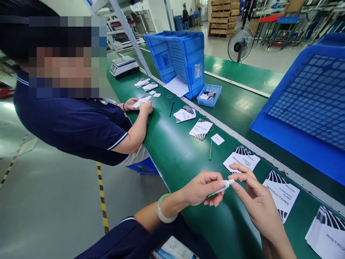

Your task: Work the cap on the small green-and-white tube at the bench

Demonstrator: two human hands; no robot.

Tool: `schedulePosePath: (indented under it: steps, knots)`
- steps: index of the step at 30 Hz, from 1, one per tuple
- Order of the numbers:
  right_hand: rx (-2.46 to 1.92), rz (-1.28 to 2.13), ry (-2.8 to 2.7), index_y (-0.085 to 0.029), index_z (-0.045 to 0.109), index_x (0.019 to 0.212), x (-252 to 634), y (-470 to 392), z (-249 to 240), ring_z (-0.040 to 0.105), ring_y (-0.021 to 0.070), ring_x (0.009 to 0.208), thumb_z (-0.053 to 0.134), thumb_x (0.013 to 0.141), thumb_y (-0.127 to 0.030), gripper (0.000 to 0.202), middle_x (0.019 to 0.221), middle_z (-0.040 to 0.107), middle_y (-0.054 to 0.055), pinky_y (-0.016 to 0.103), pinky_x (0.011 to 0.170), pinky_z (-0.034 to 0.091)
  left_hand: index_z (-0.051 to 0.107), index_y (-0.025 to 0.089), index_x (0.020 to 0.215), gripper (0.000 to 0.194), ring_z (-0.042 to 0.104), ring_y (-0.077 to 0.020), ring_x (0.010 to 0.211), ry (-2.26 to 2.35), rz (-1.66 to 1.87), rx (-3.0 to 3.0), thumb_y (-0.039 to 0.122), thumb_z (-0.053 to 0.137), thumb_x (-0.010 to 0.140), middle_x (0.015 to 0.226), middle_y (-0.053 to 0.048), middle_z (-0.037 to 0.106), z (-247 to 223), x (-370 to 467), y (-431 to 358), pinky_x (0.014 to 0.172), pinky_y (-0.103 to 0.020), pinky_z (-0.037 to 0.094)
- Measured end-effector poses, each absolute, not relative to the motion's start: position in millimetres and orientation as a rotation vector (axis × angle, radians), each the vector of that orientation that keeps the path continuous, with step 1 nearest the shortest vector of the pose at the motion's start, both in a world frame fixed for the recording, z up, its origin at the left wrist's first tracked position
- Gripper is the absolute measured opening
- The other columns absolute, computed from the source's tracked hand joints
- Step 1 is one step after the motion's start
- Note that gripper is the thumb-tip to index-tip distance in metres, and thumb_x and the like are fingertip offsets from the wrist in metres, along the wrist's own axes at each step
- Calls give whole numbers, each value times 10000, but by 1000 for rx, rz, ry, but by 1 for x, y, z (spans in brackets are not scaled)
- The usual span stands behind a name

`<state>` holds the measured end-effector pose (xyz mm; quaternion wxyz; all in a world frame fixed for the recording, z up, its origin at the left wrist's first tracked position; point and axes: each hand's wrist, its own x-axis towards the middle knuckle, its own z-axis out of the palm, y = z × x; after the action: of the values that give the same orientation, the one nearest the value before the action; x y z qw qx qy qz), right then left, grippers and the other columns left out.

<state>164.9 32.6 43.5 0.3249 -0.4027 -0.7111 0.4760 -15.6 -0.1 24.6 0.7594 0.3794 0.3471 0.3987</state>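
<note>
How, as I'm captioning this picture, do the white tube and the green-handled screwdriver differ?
The white tube is held in the left hand, while the green-handled screwdriver lies on the table. The white tube is mostly white; the green-handled screwdriver has a thin shaft. Both show some green.

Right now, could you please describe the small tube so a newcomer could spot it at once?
On the green bench, find the white instruction leaflets nearest the camera. Near them, the left hand holds up the slim white tube, with the right hand at its tip. Unlike the flat leaflets, it shows some green.
</note>
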Motion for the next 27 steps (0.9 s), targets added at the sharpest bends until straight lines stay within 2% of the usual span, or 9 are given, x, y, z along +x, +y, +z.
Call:
schedulePosePath:
  steps: [4,8,10,12,14,16,20,25,27]
  knots:
    - [-1088,986,-2073,-252,581,877,167,34,43,465,241,1222,503,915,-358,137,1221,539,54,415,964,431,496,169,694,329,384,-47,412,911,868,1079,441,516,878,522,28,510,33,-19,-1,425,-203,286]
    - [-1021,746,-2335,-223,495,704,167,35,45,445,250,1210,462,933,-330,255,1163,546,44,423,925,437,514,154,668,330,381,-47,468,1016,813,1386,392,495,897,529,30,482,37,-28,0,491,-204,304]
    - [-996,675,-2420,-226,497,738,169,35,46,452,256,1193,461,934,-334,226,1169,536,51,424,891,451,527,148,693,318,392,-48,468,981,794,1416,395,499,893,531,33,484,34,-33,0,491,-196,312]
    - [-959,619,-2481,-246,528,903,171,35,47,446,256,1196,480,925,-339,107,1225,500,69,424,879,462,536,143,716,321,385,-46,454,936,781,1396,413,506,886,528,38,481,30,-37,2,466,-187,303]
    - [-892,593,-2525,-254,512,1025,172,35,46,433,245,1210,485,922,-314,122,1266,462,83,411,881,473,537,140,735,325,386,-46,447,893,752,1365,427,503,884,531,41,477,26,-38,3,451,-181,301]
    - [-836,587,-2547,-245,519,952,171,36,42,429,234,1213,457,932,-269,70,1249,460,85,388,875,482,525,143,720,323,386,-46,464,881,735,1383,422,508,881,536,48,458,25,-38,5,462,-177,307]
    - [-850,587,-2497,-213,464,728,166,42,32,507,205,1103,378,958,-216,246,1107,508,81,334,809,506,504,147,667,304,314,-41,501,973,787,1592,371,528,871,530,70,364,27,-37,9,493,-175,275]
    - [-804,475,-2500,-225,518,926,166,46,30,467,234,1168,471,929,-273,67,1206,480,104,362,841,510,512,143,698,280,329,-39,506,937,790,1586,357,513,878,546,66,402,26,-41,16,489,-163,279]
    - [-766,506,-2502,-222,520,900,166,47,28,450,233,1190,461,931,-246,71,1214,478,101,356,856,502,513,144,703,288,342,-39,506,919,787,1588,368,507,884,556,61,422,23,-42,19,495,-163,294]
